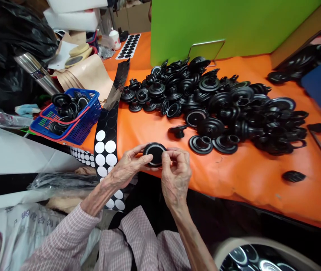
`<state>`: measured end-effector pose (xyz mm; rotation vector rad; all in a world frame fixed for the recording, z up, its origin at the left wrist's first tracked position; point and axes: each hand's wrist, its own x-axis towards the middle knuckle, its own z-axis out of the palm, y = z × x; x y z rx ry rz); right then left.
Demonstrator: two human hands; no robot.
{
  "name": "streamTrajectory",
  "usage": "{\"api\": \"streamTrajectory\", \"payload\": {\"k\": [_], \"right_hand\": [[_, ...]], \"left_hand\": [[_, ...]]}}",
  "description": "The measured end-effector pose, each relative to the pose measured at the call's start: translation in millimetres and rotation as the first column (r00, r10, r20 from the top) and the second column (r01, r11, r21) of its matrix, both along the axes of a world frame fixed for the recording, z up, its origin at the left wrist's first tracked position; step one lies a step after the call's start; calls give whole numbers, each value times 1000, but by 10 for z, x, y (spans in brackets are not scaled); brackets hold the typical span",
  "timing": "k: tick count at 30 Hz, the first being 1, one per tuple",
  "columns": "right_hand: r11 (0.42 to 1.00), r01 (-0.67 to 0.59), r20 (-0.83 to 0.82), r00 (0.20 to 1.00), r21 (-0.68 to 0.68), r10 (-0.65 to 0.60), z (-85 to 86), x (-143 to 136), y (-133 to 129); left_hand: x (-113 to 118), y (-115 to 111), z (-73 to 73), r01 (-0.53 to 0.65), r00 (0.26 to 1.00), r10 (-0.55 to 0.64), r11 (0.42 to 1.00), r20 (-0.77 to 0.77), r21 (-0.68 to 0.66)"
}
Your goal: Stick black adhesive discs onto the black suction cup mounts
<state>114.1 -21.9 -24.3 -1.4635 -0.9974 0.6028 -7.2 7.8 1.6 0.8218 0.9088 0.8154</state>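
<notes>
Gripping a round black disc [155,154] with a pale ring on its face, the left hand [132,164] is partly closed, its thumb lying over the disc's face and its fingers curled around the left side and underneath. The right hand [176,171] is also partly closed, thumb and fingertips drawn together at the disc's right edge, the other fingers bent inward. Both hands hold the disc at the near edge of the orange-covered surface [222,177]. Just beyond it, a big pile of black round parts [211,101], many with short stems, spreads across the middle of the surface toward its right side; one small dark piece [293,176] lies apart, near the right end of the near edge. To the left of the hands, a black strip with white round stickers [105,150] runs across the surface and hangs down over the near edge. Beside that strip, at the left edge of the surface, sits a blue basket [88,122] with a red handle, holding more black parts [68,107]. A sheet of black circles [128,46] lies near the far edge, left of an upright green panel [233,26]. Below the near edge, toward the lower right, a pale-rimmed container [250,242] holds shiny discs [252,258].
</notes>
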Motion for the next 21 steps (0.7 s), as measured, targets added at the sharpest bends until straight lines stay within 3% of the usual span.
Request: {"api": "streamTrajectory", "payload": {"k": [7,10,13,15,18,21], "right_hand": [[992,-2,317,948,123,-37,-55,-76,-2],[990,-25,344,939,136,-24,-76,-124,0],[998,-15,97,995,58,10,-76,-148,-11],[993,-98,-151,985,-63,88,-58,-166,52],[922,-369,-326,892,-122,314,88,-320,304],[850,-525,-385,780,23,493,415,-685,636]], "left_hand": [[-27,-47,4,-80,996,82,996,43,-31],[-56,-72,27,-140,989,141,990,41,-30],[-113,-120,47,-183,981,185,983,55,-33],[-194,-113,63,-188,979,190,982,75,-21],[-429,1,181,-240,970,239,970,43,43],[-803,209,489,-345,933,357,921,-36,180]]}}
